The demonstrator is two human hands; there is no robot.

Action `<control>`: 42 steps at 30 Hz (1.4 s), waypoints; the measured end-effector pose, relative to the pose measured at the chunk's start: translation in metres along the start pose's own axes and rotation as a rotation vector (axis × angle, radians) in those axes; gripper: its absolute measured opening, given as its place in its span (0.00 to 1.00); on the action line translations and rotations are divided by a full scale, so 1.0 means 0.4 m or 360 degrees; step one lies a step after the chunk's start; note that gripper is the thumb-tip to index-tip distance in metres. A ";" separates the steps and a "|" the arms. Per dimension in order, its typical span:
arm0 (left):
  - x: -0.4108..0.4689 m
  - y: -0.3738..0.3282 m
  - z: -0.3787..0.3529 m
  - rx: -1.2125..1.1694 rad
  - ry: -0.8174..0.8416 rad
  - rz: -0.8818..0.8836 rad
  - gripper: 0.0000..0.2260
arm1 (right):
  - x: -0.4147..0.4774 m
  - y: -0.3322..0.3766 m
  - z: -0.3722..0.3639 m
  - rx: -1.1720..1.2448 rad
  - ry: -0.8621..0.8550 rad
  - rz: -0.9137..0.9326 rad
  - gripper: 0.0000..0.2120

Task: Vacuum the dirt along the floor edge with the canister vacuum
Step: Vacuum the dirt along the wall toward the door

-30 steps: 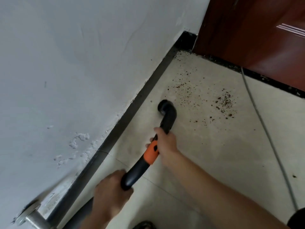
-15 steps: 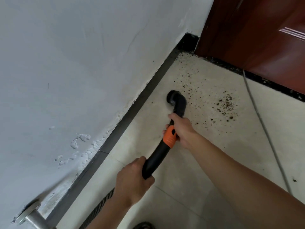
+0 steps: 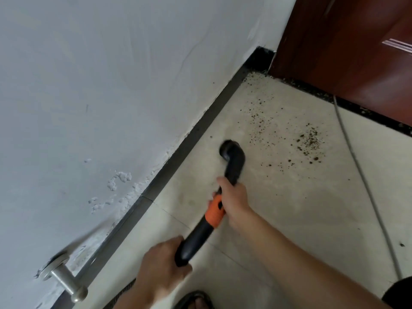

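**Vacuum wand at floor edge**

Black curved plastic vacuum wand with orange collar [image 3: 214, 214]: nozzle down on the beige tiled floor [image 3: 289, 208], near the dark baseboard [image 3: 200, 128]. Right hand [image 3: 234, 199]: fingers wrapped around the wand above the collar. Left hand [image 3: 160, 270]: fingers closed on its rear end. Brown dirt specks [image 3: 310, 141]: scattered beyond the nozzle, apart from it.

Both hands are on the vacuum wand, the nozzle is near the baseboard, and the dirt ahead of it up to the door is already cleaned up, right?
Not quite. The head view shows dirt scattered between the nozzle and the door, not yet vacuumed. The rest holds: left hand and right hand grip the wand near the baseboard.
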State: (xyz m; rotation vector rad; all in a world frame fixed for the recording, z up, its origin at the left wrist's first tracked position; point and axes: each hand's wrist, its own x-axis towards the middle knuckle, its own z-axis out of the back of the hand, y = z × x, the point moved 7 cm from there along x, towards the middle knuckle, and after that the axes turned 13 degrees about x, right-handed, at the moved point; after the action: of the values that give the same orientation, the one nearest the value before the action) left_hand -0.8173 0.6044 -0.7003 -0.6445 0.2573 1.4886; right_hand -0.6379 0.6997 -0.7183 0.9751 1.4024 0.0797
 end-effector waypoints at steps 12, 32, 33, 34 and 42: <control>0.060 -0.114 -0.008 0.0194 0.0153 -0.0428 0.12 | -0.044 0.012 0.204 0.0395 -0.0354 0.0050 0.07; 0.087 -0.241 0.004 0.0148 0.0287 -0.0479 0.09 | -0.011 0.075 0.297 0.0552 -0.0339 0.0010 0.08; 0.091 -0.250 0.010 0.0109 0.0282 -0.0470 0.11 | -0.003 0.089 0.291 0.0527 -0.0306 -0.0022 0.08; 0.092 -0.260 0.012 0.0127 0.0283 -0.0489 0.11 | -0.004 0.092 0.300 0.0524 -0.0313 -0.0047 0.07; 0.094 -0.301 -0.011 0.0077 0.0274 -0.0568 0.10 | -0.007 0.126 0.344 0.0481 -0.0373 0.0078 0.08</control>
State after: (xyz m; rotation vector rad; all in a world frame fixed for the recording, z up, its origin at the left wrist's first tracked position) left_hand -0.6960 0.6391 -0.6952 -0.7387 0.2930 1.0842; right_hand -0.4982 0.6579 -0.7044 1.2266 1.1941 -0.2106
